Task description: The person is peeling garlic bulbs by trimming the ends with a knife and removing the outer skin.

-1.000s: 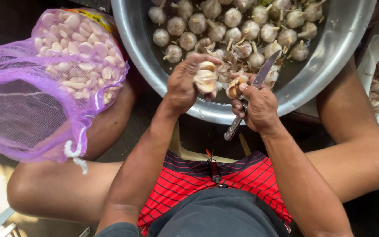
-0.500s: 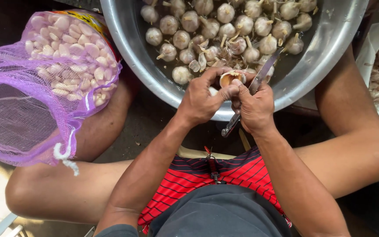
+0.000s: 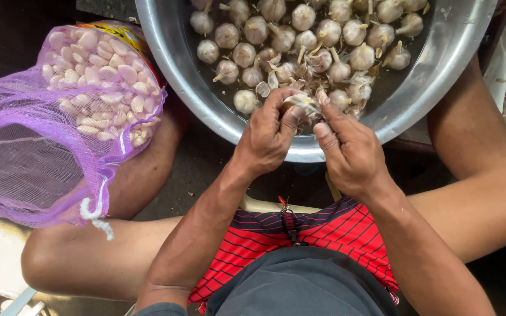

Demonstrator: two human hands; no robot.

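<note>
The bowl (image 3: 428,88) is bare silver-grey metal, dull where it curves. The garlic bulbs (image 3: 300,35) in it are off-white with pale tan stems and faint pinkish streaks — the garlic bulb (image 3: 300,104) at the hands has papery cream skin. On the left, the mesh bag (image 3: 30,158) is bright purple netting with a white drawstring, over peeled cloves (image 3: 98,88) that are ivory with a pink tinge. The shorts (image 3: 323,240) are red with thin black stripes — the shirt (image 3: 306,287) is plain dark grey.
</note>
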